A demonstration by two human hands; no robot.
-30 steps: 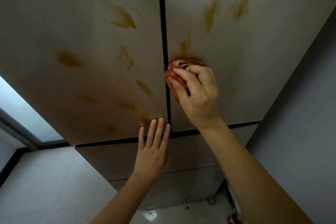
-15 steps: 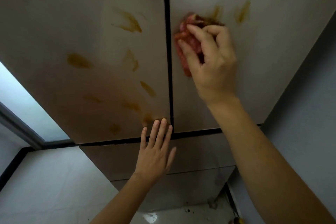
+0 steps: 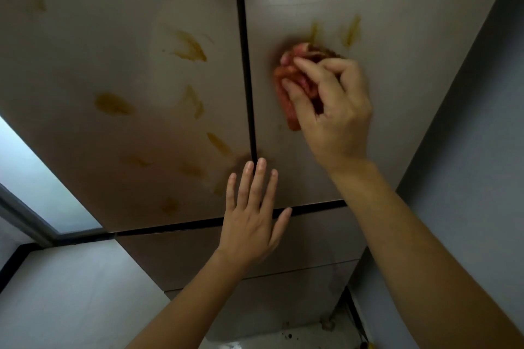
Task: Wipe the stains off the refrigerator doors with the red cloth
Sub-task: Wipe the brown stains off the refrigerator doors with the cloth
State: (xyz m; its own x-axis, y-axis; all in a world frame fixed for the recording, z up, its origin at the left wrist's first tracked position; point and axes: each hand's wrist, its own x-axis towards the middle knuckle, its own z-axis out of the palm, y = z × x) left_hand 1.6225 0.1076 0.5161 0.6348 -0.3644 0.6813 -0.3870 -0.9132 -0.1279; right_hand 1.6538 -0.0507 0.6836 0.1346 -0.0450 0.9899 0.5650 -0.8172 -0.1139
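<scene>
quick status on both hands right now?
Left hand: open, flat against the refrigerator doors, holding nothing.
Right hand: closed on the red cloth, pressed to the right door.

No writing, label, brand mark, number or sign can be read anywhere in the view — not on the fridge doors (image 3: 397, 93), nor on the walls around them.
</scene>
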